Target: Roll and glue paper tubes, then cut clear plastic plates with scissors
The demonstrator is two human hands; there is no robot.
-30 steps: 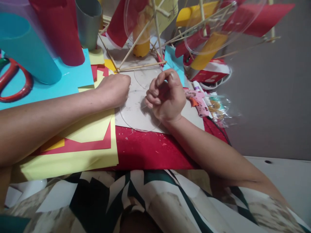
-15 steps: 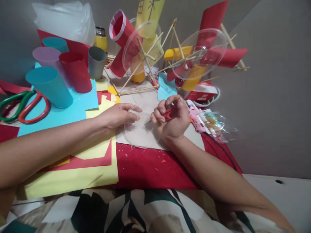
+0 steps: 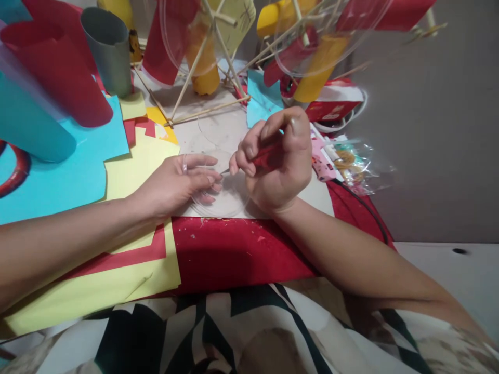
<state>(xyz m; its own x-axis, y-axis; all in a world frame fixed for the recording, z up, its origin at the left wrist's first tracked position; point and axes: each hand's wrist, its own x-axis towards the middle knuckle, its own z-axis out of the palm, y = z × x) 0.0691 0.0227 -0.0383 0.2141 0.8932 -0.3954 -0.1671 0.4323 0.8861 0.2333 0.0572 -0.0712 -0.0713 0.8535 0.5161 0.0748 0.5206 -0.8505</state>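
Observation:
My left hand (image 3: 181,182) grips the edge of a clear round plastic lid (image 3: 230,205), thumb above and fingers showing through it. In my right hand (image 3: 278,161) is a red-handled tool (image 3: 268,157), its fingers curled round the handle. A thin metal tip points left from it, at the lid beside my left thumb; I cannot tell whether the tip touches the plastic. Most of the tool is hidden in the fist, so its exact kind does not show. Under both hands lies a pale board (image 3: 307,200).
Stick frames (image 3: 210,111) with clear discs and paper tubes stand behind the hands. Left are a grey tube (image 3: 111,57), red and blue tubes, and blue and yellow paper (image 3: 117,291). Right lie a pink glue gun (image 3: 325,161), its cable, and a plastic bag (image 3: 360,166).
The view has shifted down and closer. My left hand has turned, its fingers now spread under the lid. The tool's tip has come closer to my left thumb.

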